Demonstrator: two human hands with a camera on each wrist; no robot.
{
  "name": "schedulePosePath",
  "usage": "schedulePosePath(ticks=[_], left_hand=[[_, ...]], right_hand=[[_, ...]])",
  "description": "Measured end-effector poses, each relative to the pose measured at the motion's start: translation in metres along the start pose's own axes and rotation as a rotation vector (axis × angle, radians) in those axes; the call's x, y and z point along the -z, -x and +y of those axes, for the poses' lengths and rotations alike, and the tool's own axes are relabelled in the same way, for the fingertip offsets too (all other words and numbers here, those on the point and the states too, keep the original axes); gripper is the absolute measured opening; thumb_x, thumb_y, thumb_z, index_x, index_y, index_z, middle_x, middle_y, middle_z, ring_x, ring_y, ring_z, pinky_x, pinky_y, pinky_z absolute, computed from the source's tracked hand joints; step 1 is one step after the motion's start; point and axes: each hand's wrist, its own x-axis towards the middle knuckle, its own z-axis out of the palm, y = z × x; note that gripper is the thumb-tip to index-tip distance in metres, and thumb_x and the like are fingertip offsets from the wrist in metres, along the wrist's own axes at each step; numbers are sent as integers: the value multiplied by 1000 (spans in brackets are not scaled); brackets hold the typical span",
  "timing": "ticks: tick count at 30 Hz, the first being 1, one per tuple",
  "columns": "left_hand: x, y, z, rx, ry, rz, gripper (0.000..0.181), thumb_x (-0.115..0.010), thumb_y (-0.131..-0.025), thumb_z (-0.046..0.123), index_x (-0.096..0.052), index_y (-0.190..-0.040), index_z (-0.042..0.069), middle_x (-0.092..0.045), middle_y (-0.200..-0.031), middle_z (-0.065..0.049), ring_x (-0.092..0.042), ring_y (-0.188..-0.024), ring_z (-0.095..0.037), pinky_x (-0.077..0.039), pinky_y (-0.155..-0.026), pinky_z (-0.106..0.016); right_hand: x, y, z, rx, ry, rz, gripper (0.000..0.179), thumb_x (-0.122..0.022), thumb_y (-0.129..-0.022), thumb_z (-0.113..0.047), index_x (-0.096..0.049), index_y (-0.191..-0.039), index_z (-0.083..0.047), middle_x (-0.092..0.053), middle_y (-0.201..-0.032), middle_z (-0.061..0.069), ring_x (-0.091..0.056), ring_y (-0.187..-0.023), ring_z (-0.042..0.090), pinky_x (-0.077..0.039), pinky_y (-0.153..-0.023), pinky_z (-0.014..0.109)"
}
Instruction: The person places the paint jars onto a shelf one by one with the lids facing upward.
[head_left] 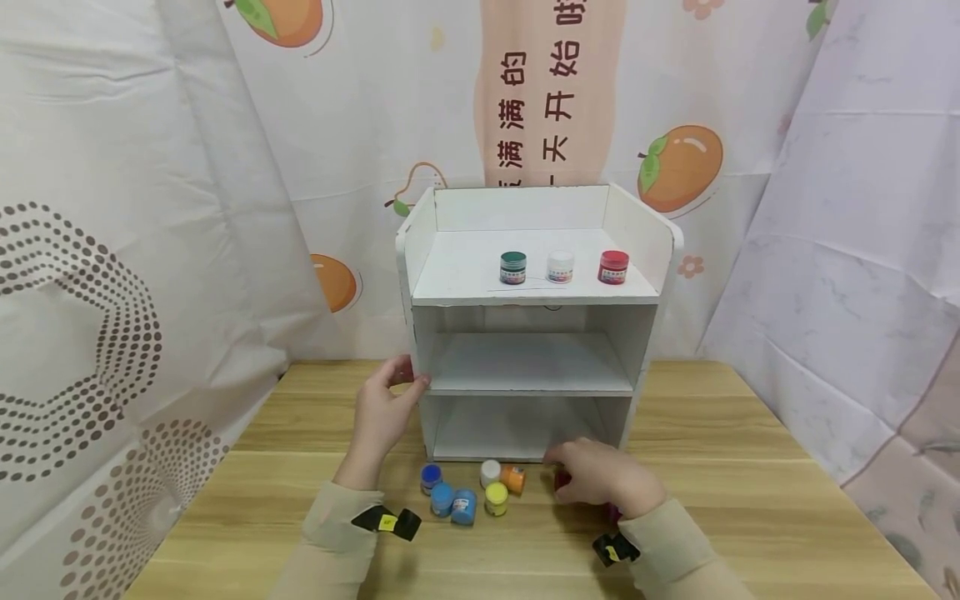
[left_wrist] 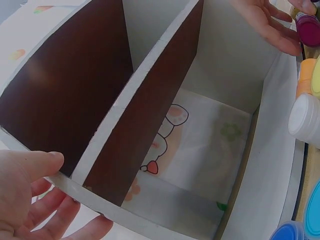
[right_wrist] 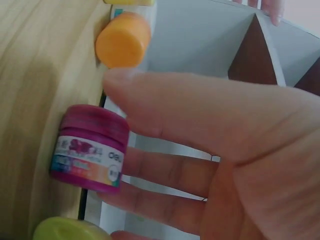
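My left hand grips the left side panel of a white shelf unit, its thumb on one face and its fingers on the other. In the right wrist view, a magenta paint jar stands on the wooden table by the shelf's base. My right hand is beside that jar, its fingers extended behind it and its thumb raised apart from it. From the head view, the right hand largely covers the jars near it. A yellow-green lid shows below the magenta jar in the right wrist view.
Green, white and red jars stand on the top shelf. Before the unit are a dark blue jar, two lighter blue jars, a white-lidded jar, an orange jar and a yellow-lidded jar.
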Motion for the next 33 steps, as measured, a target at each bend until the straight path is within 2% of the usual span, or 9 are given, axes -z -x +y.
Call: schedulePosePath(ticks=[6,13,20,27,33], left_hand=[[1,0,0,-6,-13,-5,38,-76,-94,24,-66,-128,7,-70,-117,-8,-65,-110,-25,-59,-83,-43],[1,0,1,-15,-9,2,38,-77,-94,23,-67,-127,7,-70,-117,-9,-65,-110,-27,-59,-82,-44],[1,0,0,-16,-8,1,40,-77,-93,23,-67,-128,6,-70,-117,-10,-65,-111,-27,-59,-83,-45],[1,0,0,-18,-12,3,40,-77,-94,23,-66,-128,6,-70,-117,-10,-66,-110,-27,-59,-82,-44],[1,0,0,-12,-16,4,40,-77,-94,23,-66,-128,6,-70,-118,-9,-65,-111,-27,-59,-84,-45]], right_hand=[[-5,-3,0,-13,44,-3,34,-88,-75,-6,-75,-106,-11,-68,-96,0,-57,-82,16,-52,-75,42],[-10,-4,1,-29,91,9,26,-86,-73,-2,-71,-90,-17,-60,-82,-6,-53,-75,15,-49,-67,39],[-15,-4,3,-18,115,21,26,-83,-73,0,-70,-85,-19,-53,-76,-8,-49,-69,12,-45,-61,34],[-15,-6,5,-10,121,33,25,-84,-72,-1,-71,-86,-19,-56,-77,-8,-50,-70,12,-46,-62,35],[-13,-6,6,41,111,44,22,-84,-74,-7,-69,-82,-21,-55,-74,-12,-50,-67,9,-45,-61,32]])
